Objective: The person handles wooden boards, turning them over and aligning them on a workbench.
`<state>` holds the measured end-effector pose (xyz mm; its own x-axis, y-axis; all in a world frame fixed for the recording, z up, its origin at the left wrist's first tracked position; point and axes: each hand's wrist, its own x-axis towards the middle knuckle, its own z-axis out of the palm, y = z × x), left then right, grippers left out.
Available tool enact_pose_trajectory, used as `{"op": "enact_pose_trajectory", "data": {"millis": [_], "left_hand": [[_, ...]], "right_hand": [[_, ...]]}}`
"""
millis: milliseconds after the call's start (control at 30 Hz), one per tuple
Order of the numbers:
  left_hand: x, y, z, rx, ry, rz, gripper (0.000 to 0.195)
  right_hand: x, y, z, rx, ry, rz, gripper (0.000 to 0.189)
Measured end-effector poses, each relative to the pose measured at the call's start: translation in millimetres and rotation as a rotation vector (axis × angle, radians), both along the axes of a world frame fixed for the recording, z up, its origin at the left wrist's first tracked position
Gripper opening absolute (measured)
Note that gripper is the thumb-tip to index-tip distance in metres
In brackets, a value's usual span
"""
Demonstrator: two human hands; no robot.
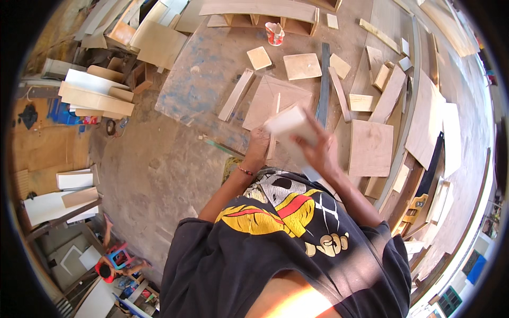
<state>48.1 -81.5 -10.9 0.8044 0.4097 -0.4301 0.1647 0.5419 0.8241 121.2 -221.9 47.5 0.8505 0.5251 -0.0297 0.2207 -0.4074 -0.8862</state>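
In front of my shirt, my right hand (318, 149) grips a pale rectangular board (291, 124), blurred by motion and tilted. Curled fingers of my left hand (259, 144) are at the board's left corner; whether they grip the board or a narrow wooden strip (277, 102) beside them cannot be told. Part of that strip is hidden by the board. Beneath and beyond lies a square plywood panel (274, 89) with pencil lines. A thin wooden batten (236, 95) rests left of the panel, and a dark flat strip (324, 75) to its right.
Ahead are small wood pieces (302, 66), a red-and-white cup (274, 35) and a wooden compartment unit (262, 11). To the right lie a square board (371, 148) and a handsaw (415, 204) with a yellow handle. A person (107, 270) sits at the lower left.
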Motion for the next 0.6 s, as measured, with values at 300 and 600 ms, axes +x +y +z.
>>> {"op": "enact_pose_trajectory", "data": {"millis": [300,600], "left_hand": [[8,7,-3,0.332,-0.092,-0.133,0.030],[6,20,11,0.651,0.047,-0.192,0.023]], "right_hand": [[36,16,-69,0.495,0.578,-0.194,0.050],[22,20,-60,0.507,0.691,-0.105,0.041]]}}
